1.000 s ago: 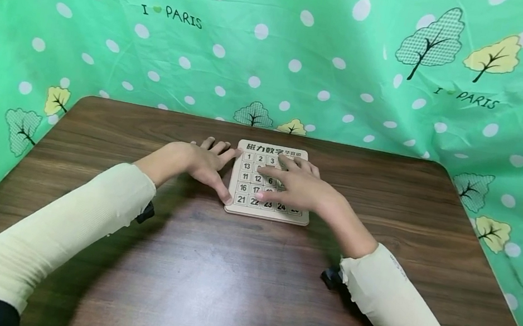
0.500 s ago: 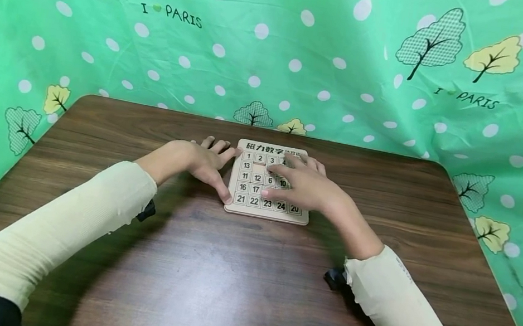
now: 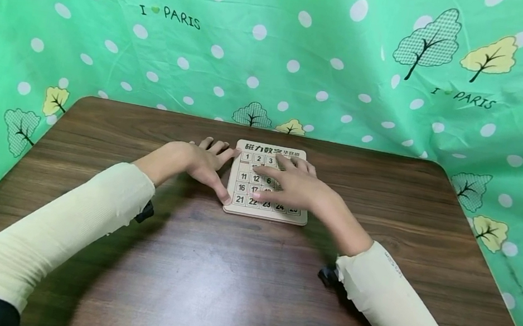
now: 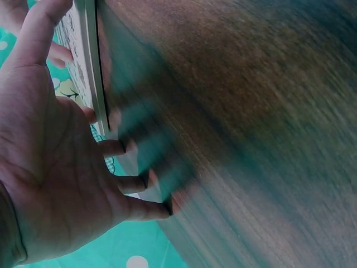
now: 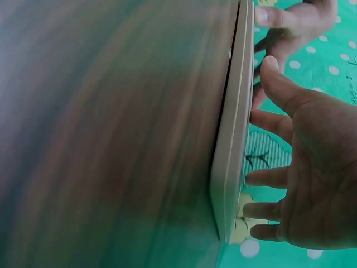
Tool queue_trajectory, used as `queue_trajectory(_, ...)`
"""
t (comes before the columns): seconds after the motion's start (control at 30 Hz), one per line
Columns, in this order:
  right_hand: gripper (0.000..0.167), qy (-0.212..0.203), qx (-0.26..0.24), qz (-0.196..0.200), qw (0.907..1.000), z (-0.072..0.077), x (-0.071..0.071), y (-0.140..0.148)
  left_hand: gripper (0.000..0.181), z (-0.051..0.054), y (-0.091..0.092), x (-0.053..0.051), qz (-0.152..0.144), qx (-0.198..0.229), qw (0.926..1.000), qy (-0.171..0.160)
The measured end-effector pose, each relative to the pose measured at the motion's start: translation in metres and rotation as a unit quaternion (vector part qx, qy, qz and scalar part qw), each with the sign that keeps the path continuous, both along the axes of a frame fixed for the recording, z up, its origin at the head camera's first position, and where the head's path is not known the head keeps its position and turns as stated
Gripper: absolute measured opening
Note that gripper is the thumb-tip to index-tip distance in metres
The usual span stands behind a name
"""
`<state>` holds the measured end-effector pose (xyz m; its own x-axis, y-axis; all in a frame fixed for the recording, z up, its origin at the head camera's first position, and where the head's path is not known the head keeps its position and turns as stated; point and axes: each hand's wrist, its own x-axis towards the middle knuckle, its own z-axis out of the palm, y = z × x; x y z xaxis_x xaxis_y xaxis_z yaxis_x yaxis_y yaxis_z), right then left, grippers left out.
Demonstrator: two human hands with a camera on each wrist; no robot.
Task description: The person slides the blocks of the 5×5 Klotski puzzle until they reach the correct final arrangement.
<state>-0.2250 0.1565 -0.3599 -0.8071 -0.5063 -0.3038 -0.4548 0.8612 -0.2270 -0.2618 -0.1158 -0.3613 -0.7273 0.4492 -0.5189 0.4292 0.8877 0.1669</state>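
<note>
A pale number sliding puzzle (image 3: 239, 205) lies flat near the table's far edge, with Chinese lettering across its top. In its second row the leftmost slot is bare, and a tile beside it is partly hidden under a finger. My left hand (image 3: 204, 166) spreads along the puzzle's left side, its thumb at the lower left corner and its index finger near the upper left. In the left wrist view its other fingertips (image 4: 166, 209) rest on the table. Over the right half my right hand (image 3: 297, 186) hovers with extended fingers, the index fingertip touching the second-row tile. It covers several tiles.
The brown wood-grain table (image 3: 202, 289) extends around the puzzle on all sides. Behind it hangs a green dotted curtain (image 3: 279, 47) with printed trees. Light sleeves cover both forearms, and a dark wrist camera (image 3: 328, 276) sits under the right wrist.
My right hand drew right, baring a slot in the second row's second column, then came back left. The 13 tile has slid right out of the first column. The left hand stays put.
</note>
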Motion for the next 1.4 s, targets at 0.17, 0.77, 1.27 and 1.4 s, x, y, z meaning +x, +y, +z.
queue_trajectory(0.17,0.077,0.010,-0.001,-0.003,0.9999,0.003,0.001,0.010,0.141,0.002,-0.001,0.002,0.004,0.006,1.0000,-0.002)
queue_trajectory(0.77,0.078,0.001,0.004,0.008,1.0000,-0.002,-0.008,-0.013,0.139,0.002,-0.002,0.002,-0.006,0.002,1.0000,0.004)
queue_trajectory(1.27,0.080,0.009,0.015,-0.016,0.9997,0.004,-0.015,-0.001,0.138,-0.007,-0.012,0.008,-0.003,0.037,0.9992,0.012)
queue_trajectory(1.4,0.079,-0.008,0.013,-0.018,0.9997,0.004,-0.018,-0.006,0.137,-0.008,-0.011,0.009,-0.002,0.035,0.9993,0.016)
